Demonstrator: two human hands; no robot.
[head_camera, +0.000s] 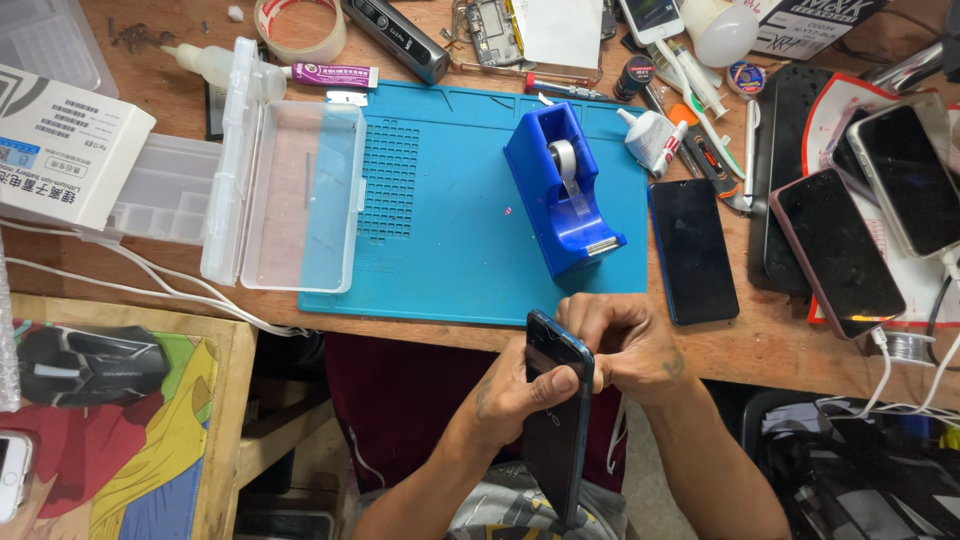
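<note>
Head view, left to right: a white carton (70, 150) sat at the far left of your bench, beside it a clear plastic organiser box (290, 195) lying open with its lid up, half on the blue work mat (450, 250), its near corner close to the bench edge, where a brush of the elbow could have tipped it off. Your left hand (515, 395) was closed around the dark smartphone (555, 420), thumb pressed across its face, holding it upright on edge below the bench's front edge and over your lap; nothing lay under it but your clothing and the gap beyond, so a slip of the grip would likely have sent it down between your knees. Your right hand (625, 345) was curled tight against the phone's upper end, fingertips hidden, so you could not have told from this shot what they pinched. Directly ahead stood the blue tape dispenser (567, 190), with bare mat to its left the only open room for setting anything down. To the right, a black phone (693, 250) lay face up by the mat's edge, then more phones (870, 220) crowded among cables (900, 400), easy to snag with a rightward sweep.
</note>
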